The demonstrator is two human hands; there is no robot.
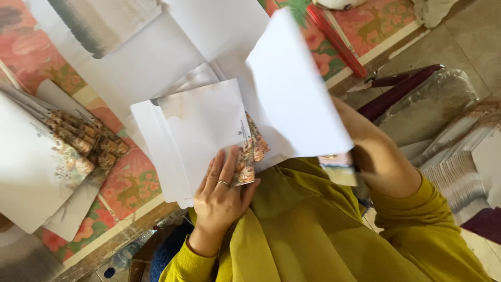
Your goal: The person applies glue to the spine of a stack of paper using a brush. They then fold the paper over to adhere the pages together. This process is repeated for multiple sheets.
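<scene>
White card point(295, 89): lifted above the table edge, tilted, over the stack.
Right hand point(348, 121): behind the card; grip hidden, cannot tell.
Left hand point(222, 196): fingers flat, pinning the stack of cards point(201, 130).
Tip: keep the stack pinned so it doesn't slide.

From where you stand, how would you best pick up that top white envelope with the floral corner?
Probably by the floral corner of the white envelope, from the near edge beside the left hand: it overhangs the stack, so fingers can slip under and pinch.
</scene>
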